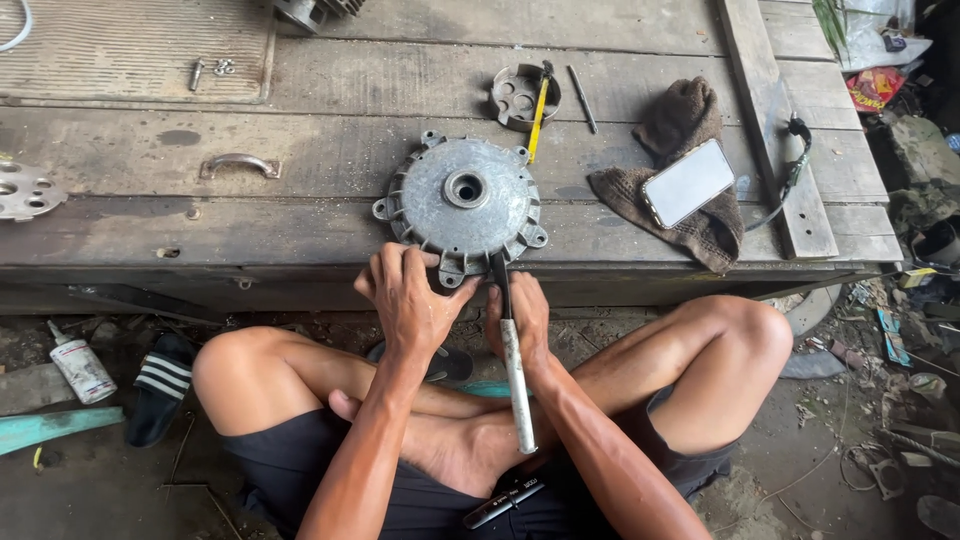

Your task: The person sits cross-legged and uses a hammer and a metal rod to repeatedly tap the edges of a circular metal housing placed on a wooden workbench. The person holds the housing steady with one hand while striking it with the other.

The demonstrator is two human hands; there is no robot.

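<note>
Grey ribbed round metal cover (464,204), weathered planks (330,150)

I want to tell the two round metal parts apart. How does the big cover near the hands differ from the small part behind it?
The cover is much larger than the small part. The cover lies dome-up with one centre hole; the small part lies open-side up with several holes. The left hand touches only the cover. Both are grey metal.

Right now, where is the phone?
In the head view the phone lies face up on a brown rag on the wooden platform, right of the round metal cover both hands work on.
</note>
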